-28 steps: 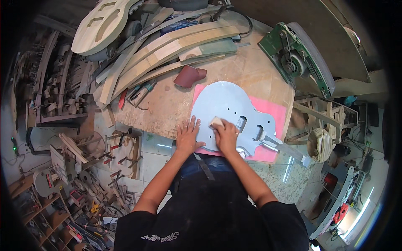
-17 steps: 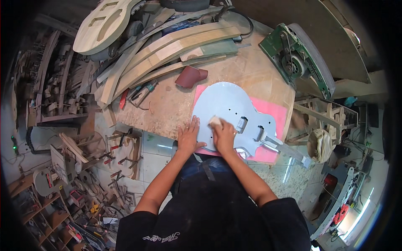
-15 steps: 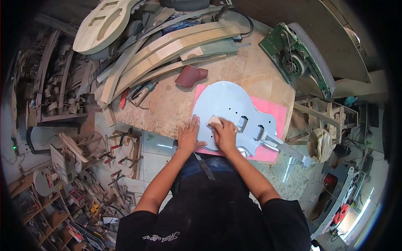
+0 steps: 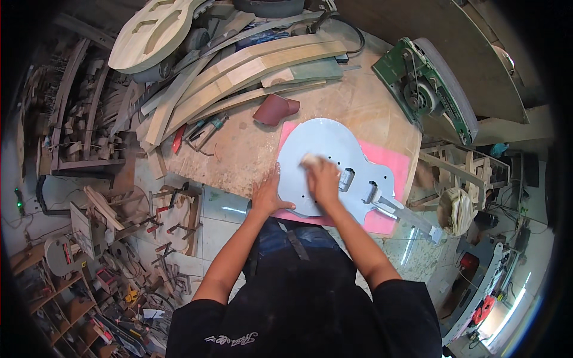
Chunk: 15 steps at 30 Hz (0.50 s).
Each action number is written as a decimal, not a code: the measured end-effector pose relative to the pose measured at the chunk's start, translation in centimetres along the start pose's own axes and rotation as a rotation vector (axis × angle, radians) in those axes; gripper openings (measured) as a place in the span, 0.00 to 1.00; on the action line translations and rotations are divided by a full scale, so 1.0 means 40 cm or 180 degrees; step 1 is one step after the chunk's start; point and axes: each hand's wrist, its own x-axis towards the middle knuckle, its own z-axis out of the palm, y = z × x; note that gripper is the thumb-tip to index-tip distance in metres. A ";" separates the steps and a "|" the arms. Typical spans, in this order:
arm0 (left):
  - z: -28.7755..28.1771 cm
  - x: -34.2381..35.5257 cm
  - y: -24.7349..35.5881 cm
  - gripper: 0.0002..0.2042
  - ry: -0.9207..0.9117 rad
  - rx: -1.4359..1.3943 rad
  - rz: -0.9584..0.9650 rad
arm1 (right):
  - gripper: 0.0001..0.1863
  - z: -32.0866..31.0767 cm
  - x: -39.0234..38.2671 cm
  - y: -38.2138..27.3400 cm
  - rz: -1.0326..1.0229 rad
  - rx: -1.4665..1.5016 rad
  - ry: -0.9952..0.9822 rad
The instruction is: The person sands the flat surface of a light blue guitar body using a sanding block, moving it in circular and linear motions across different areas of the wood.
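Observation:
A light blue-grey electric guitar body (image 4: 325,140) lies flat on a pink sheet (image 4: 391,158) at the workbench's near edge. Its neck (image 4: 416,219) points to the lower right, past the bench. Fingers spread and thumb out, my left hand (image 4: 267,194) rests against the body's left edge. My right hand (image 4: 323,184) is closed around a small beige block (image 4: 310,160), pressed to the guitar's face near its middle. Motion blurs this hand and the block slightly. Dark pickup cavities (image 4: 346,179) and small holes show right of it.
On the wooden bench (image 4: 239,164) lie a curled brown-red abrasive sheet (image 4: 274,110), clamps (image 4: 206,132) and long curved wood strips (image 4: 256,65). An unpainted guitar body (image 4: 152,36) sits at the far left. A green belt sander (image 4: 421,89) stands at the far right.
My right hand has slid a little up and right across the guitar face with the block. My left hand stays at the edge. The whole view has shifted slightly.

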 end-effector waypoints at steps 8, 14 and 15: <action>0.031 0.029 -0.053 0.74 0.0019 -0.0420 0.0234 | 0.22 0.034 -0.027 -0.076 0.0227 0.0081 0.0063; 0.031 0.026 -0.110 0.67 0.0002 -0.0896 0.0462 | 0.18 -0.033 0.091 -0.036 0.0242 0.0223 -0.0017; 0.033 0.021 -0.101 0.66 0.0088 -0.0804 0.0441 | 0.17 -0.059 0.152 -0.014 0.0499 0.0192 0.0005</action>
